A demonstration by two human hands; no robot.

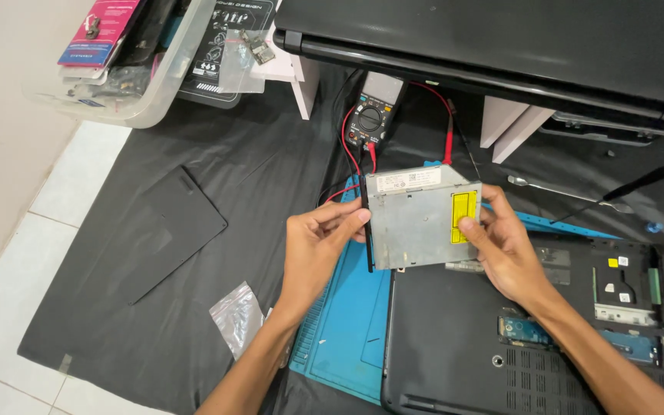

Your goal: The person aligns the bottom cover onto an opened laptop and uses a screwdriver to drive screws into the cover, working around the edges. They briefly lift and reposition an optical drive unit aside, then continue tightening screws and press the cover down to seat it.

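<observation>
While the upturned laptop point(501, 338) lies open below, both hands grip the optical drive point(423, 217) clear of it: left hand point(318, 246) on the bezel, right hand point(505, 246) opposite. Removal looks done.

Flat, square, silvery metal optical drive point(416, 223) with black front bezel on its left edge, yellow sticker near right edge, white label along top; held in mid-air, slightly tilted, above laptop's near-left corner.

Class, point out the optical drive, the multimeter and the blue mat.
optical drive point(416, 223), head view, bare metal casing.
multimeter point(370, 119), head view, its dial.
blue mat point(347, 323), head view, bare left part.
</observation>
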